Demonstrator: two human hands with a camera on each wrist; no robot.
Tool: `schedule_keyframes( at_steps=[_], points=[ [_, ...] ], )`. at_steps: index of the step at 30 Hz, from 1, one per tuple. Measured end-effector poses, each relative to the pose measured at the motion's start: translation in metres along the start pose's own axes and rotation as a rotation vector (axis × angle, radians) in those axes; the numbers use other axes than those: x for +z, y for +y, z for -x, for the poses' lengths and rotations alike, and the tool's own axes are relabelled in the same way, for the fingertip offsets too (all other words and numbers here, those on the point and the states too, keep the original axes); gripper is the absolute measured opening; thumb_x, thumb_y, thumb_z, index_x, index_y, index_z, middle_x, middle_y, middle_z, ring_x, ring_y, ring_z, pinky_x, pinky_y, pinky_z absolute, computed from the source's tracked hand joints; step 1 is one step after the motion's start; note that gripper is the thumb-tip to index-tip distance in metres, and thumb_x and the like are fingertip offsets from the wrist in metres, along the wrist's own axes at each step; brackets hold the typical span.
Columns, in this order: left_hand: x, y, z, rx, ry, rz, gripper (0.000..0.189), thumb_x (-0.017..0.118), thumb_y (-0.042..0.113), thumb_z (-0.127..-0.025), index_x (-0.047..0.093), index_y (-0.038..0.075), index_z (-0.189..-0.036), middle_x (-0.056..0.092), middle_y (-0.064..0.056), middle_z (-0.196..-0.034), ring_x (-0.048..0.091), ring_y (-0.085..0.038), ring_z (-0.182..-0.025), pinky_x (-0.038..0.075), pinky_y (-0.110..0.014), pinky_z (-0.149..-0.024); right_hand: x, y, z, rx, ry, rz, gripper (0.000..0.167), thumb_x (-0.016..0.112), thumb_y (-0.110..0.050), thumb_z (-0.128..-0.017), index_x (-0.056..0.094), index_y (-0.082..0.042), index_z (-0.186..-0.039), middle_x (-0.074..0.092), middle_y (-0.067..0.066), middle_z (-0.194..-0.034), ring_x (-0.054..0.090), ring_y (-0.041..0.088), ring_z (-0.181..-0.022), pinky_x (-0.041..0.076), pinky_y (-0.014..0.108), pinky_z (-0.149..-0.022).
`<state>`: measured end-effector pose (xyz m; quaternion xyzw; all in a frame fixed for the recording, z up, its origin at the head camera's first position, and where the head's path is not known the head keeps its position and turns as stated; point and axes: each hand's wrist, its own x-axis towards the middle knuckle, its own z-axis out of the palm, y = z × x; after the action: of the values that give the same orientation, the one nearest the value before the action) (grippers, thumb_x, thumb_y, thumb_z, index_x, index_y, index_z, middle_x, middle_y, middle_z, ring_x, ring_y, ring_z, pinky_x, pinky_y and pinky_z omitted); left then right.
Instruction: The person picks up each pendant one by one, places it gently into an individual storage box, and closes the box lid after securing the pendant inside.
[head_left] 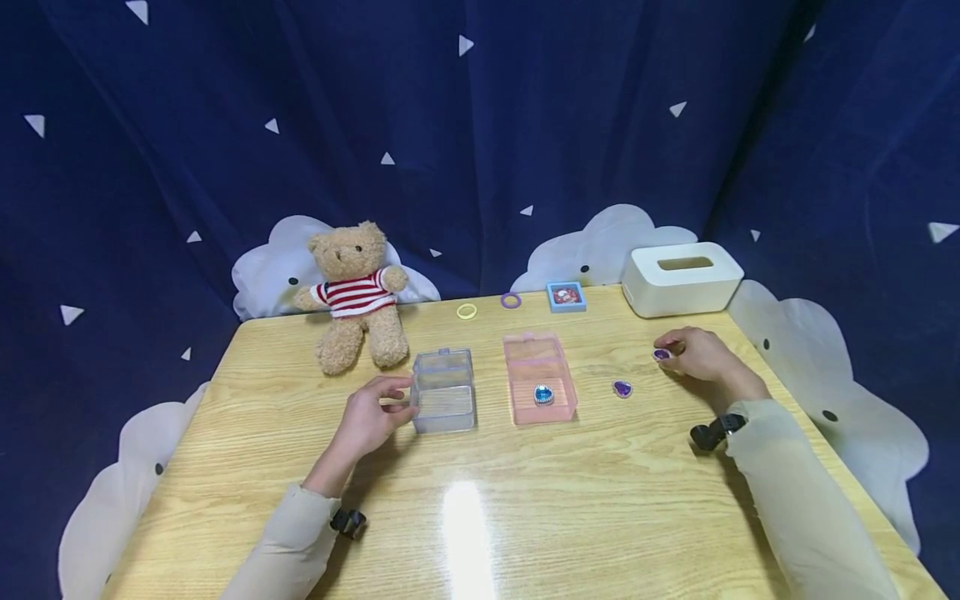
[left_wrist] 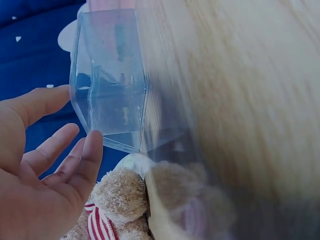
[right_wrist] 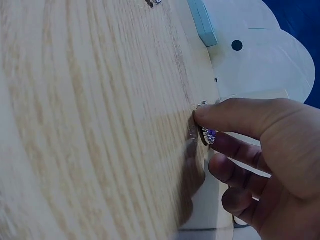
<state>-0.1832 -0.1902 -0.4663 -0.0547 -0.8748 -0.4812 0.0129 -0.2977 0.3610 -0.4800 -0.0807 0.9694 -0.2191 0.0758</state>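
Note:
My left hand point(head_left: 372, 414) is at the left side of a clear lidded box point(head_left: 444, 422), its lid folded back. In the left wrist view the fingers lie relaxed by the wall of the clear box point(left_wrist: 112, 75). To its right stands a pink transparent box point(head_left: 543, 414), also uncovered, with a blue heart-shaped gem point(head_left: 543, 395) inside. My right hand point(head_left: 702, 357) pinches a purple gem point(head_left: 662, 354) with a silvery beaded rim at the table's right; the thumb and index partly cover the gem point(right_wrist: 210, 136). A second purple heart-shaped gem point(head_left: 622, 389) lies between that hand and the pink box.
A teddy bear point(head_left: 352, 300) in a striped shirt sits at the back left. Along the back edge lie a yellow ring point(head_left: 467, 312), a purple ring point(head_left: 511, 300) and a blue square frame point(head_left: 566, 297). A white tissue box point(head_left: 682, 292) stands back right.

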Motion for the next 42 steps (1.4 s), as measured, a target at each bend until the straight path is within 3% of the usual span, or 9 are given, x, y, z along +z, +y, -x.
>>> schedule_keyframes(
  at_steps=[8,16,24,28,42],
  points=[
    [-0.001,-0.001,-0.001,0.068,-0.026,-0.039,0.054,0.08,0.004,-0.082,0.062,-0.002,-0.132,0.061,-0.016,-0.132,0.066,-0.034,-0.11,0.06,-0.036,-0.089,-0.003,-0.004,0.002,0.004,0.004,-0.006,0.037,0.074,-0.022,-0.087,0.069,-0.005,-0.12,0.07,0.02,-0.115,0.063,0.036,-0.104,0.048,0.055,-0.091],
    [-0.002,0.002,-0.001,0.074,-0.058,-0.044,0.059,0.081,0.004,-0.08,0.059,-0.006,-0.134,0.058,-0.018,-0.136,0.066,-0.034,-0.109,0.061,-0.031,-0.087,-0.005,-0.006,0.002,0.021,-0.011,0.003,0.037,0.073,-0.022,-0.088,0.068,-0.005,-0.12,0.07,0.019,-0.113,0.063,0.034,-0.102,0.049,0.052,-0.09],
    [-0.002,0.001,-0.001,0.064,-0.084,-0.067,0.062,0.082,0.01,-0.081,0.058,-0.005,-0.136,0.057,-0.015,-0.138,0.068,-0.03,-0.104,0.061,-0.027,-0.081,-0.002,-0.004,0.001,-0.02,0.019,0.007,0.031,0.076,-0.025,-0.086,0.072,-0.007,-0.111,0.073,0.01,-0.1,0.063,0.024,-0.091,0.047,0.033,-0.077],
    [-0.002,0.0,-0.001,0.057,-0.086,-0.067,0.061,0.083,0.011,-0.081,0.058,-0.004,-0.135,0.057,-0.015,-0.137,0.069,-0.028,-0.102,0.06,-0.024,-0.078,0.0,-0.005,0.001,-0.053,0.024,0.008,0.029,0.077,-0.025,-0.086,0.072,-0.009,-0.11,0.073,0.007,-0.099,0.063,0.023,-0.09,0.046,0.03,-0.075],
    [-0.004,0.001,-0.001,0.038,-0.102,-0.046,0.062,0.082,0.01,-0.081,0.057,-0.005,-0.136,0.056,-0.016,-0.137,0.068,-0.026,-0.098,0.058,-0.019,-0.077,-0.012,-0.055,0.001,-0.175,0.075,0.013,0.027,0.079,-0.024,-0.084,0.074,-0.011,-0.108,0.074,0.007,-0.102,0.061,0.017,-0.082,0.048,0.027,-0.068]
  ],
)
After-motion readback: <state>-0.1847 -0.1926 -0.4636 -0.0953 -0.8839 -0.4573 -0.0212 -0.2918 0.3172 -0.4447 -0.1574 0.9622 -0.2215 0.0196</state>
